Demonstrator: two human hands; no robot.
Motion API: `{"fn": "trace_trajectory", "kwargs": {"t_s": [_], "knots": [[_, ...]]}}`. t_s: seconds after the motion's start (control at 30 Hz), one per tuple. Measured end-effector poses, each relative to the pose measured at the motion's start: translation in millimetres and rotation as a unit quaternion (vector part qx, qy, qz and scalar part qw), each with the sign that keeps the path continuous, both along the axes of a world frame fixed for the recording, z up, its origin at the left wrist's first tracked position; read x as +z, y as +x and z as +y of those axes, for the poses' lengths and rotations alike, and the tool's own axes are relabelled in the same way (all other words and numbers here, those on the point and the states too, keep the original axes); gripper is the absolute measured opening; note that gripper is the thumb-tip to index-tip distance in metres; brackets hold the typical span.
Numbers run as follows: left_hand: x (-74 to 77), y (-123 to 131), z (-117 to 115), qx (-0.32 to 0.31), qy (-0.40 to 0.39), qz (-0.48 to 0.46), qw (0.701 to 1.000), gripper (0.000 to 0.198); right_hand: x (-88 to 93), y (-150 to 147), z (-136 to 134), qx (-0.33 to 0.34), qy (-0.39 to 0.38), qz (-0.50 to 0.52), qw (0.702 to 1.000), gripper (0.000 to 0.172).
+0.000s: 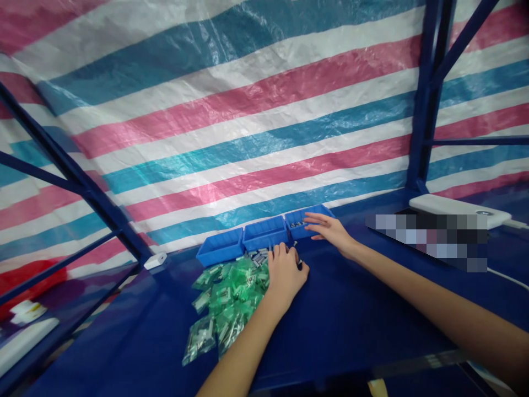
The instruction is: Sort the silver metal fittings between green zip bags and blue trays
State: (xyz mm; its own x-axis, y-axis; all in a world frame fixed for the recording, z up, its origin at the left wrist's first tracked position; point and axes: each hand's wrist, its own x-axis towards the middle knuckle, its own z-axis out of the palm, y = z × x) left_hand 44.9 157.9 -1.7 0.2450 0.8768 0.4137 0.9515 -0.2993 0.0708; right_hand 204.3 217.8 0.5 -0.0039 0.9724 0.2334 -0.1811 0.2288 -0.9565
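Observation:
My left hand [287,273] rests palm down at the right edge of the heap, its fingers curled and its thumb bent inward. A small dark piece shows between the thumb and fingers; its kind is hidden. Just beyond the fingertips lie loose small metal cylinders [259,257]. My right hand [328,231] reaches over the front of the right blue bin [316,212], fingers stretched and apart, holding nothing visible. Small metal pieces [296,224] lie in that bin. Left of my left hand spreads a pile of clear and green plastic bags [225,295] with small metal parts inside.
A middle blue bin [264,229] and a left blue bin [221,246] stand in the same row. On the dark blue table [330,320] are a small white box [156,261] and, at right, a white device [458,209] with a cable. Blue metal posts [427,99] frame the striped sheet.

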Motion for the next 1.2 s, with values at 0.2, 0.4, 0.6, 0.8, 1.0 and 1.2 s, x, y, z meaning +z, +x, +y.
{"fn": "trace_trajectory", "kwargs": {"t_s": [0.2, 0.4, 0.6, 0.8, 1.0, 1.2], "knots": [[-0.5, 1, 0, 0.004, -0.006, -0.002, 1.0, 0.012, -9.5, -9, -6, 0.018, 0.014, -0.152, 0.988, 0.023], [-3.2, -1, 3, -0.008, -0.007, -0.012, 1.0, 0.009, -18.3, -12, -7, 0.115, 0.075, -0.251, 0.958, 0.021], [1.9, 1, 2, 0.0, -0.004, -0.059, 0.998, 0.01, -14.4, -14, -11, 0.149, 0.067, -0.224, 0.961, 0.021], [8.3, 1, 1, -0.003, -0.004, -0.136, 0.991, 0.014, -7.0, -17, -16, 0.12, 0.001, -0.185, 0.975, 0.029], [10.2, 0, 5, -0.031, 0.024, -0.24, 0.97, 0.014, 1.0, -22, -26, 0.145, -0.097, -0.06, 0.983, 0.027], [13.0, 1, 7, -0.068, 0.029, -0.32, 0.944, 0.014, 6.1, -29, -36, 0.234, -0.124, 0.039, 0.964, 0.029]]}}
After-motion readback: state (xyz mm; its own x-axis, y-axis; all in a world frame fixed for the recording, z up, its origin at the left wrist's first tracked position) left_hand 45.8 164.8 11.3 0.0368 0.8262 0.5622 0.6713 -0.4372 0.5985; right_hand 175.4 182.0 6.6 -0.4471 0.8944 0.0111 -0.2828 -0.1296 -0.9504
